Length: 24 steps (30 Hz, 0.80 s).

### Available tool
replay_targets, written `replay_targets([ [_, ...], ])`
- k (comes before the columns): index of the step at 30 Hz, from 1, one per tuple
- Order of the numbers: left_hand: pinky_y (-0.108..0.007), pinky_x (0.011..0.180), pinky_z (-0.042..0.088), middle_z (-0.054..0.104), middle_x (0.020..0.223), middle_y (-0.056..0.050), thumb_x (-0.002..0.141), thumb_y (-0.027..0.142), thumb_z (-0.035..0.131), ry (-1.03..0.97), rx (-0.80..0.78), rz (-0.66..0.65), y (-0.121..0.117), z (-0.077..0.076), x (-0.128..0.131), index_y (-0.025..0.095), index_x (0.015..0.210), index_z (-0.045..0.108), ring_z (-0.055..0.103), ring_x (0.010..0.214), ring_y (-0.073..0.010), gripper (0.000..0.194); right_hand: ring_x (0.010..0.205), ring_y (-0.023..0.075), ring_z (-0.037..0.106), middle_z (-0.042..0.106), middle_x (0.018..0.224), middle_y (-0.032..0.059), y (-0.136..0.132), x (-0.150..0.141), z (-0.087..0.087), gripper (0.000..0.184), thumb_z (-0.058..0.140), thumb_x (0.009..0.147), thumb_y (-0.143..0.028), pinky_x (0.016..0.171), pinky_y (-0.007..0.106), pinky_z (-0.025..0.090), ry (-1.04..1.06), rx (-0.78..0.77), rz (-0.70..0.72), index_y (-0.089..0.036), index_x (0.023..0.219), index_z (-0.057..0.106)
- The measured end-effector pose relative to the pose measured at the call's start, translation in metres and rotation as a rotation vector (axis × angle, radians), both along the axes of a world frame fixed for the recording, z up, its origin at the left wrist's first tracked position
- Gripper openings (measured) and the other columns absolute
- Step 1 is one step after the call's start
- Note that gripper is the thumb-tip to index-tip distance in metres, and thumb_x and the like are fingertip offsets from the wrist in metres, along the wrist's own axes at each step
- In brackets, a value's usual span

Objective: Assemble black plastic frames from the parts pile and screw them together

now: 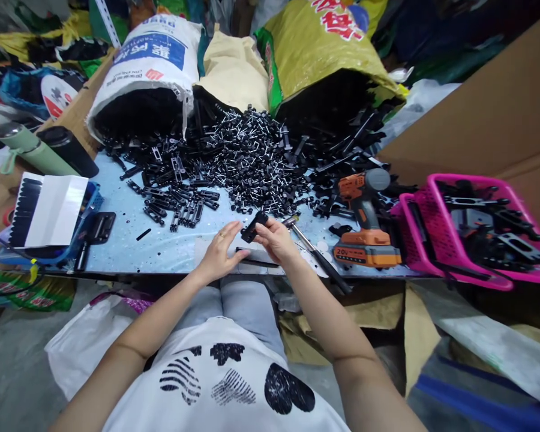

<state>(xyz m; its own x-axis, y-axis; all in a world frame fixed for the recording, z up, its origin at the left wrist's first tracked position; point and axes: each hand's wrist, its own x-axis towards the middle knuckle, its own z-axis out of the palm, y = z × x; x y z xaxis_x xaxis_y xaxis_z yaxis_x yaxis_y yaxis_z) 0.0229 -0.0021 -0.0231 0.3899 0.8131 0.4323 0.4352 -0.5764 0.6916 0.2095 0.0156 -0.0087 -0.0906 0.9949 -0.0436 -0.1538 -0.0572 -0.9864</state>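
Between finger and thumb, my right hand (pixel 275 241) holds a small black plastic part (pixel 254 227) above the table's front edge. My left hand (pixel 222 251) is just left of that part, thumb and fingers apart, with nothing seen in it. Below the hands lies a dark flat strip (pixel 258 259) on a pale board, partly covered by my right hand. A hammer (pixel 317 252) with a black handle rests right of my right hand. Beyond the hands spreads a heap of black parts with metal pins (pixel 256 159).
An orange cordless drill (pixel 364 222) stands on the right, beside pink baskets (pixel 490 277) of black parts. Open sacks (pixel 153 66) spill parts at the back. On the left are a blue basket (pixel 94 198), a green bottle (pixel 40 150) and linked black pieces (pixel 180 204).
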Motion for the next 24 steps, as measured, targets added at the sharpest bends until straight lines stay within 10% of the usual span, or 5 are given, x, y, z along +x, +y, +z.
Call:
replay_targets([
  [4,-0.038,0.089,0.048,0.064,0.103,-0.010,0.089,0.040,0.051,-0.045,-0.014,-0.005,-0.001,0.009,0.005,0.021,0.112,0.055,0.059,0.101,-0.0225,0.031,0.067,0.0102,0.057,0.059,0.074,-0.0021,-0.012,-0.027,0.005,0.039,0.078,0.059,-0.043,0.068,0.026,0.050,0.248,-0.143,-0.016,-0.019,0.081,0.056],
  [7,-0.039,0.096,0.043,0.057,0.119,-0.013,0.089,0.041,0.050,-0.030,-0.016,-0.061,-0.002,0.008,0.000,0.020,0.113,0.053,0.053,0.114,-0.0244,0.032,0.066,0.0100,0.056,0.060,0.075,-0.0013,-0.015,-0.032,0.002,0.041,0.078,0.057,-0.044,0.066,0.025,0.050,0.295,-0.204,0.008,-0.019,0.083,0.057],
  [24,-0.021,0.051,0.030,0.051,0.054,0.002,0.085,0.046,0.055,-0.046,-0.239,0.023,-0.010,0.017,-0.017,0.014,0.063,0.061,0.041,0.051,-0.0085,0.039,0.059,0.0106,0.055,0.056,0.070,-0.0025,-0.027,-0.035,-0.009,0.040,0.078,0.060,-0.043,0.058,0.025,0.048,0.037,0.104,-0.119,-0.020,0.083,0.054],
])
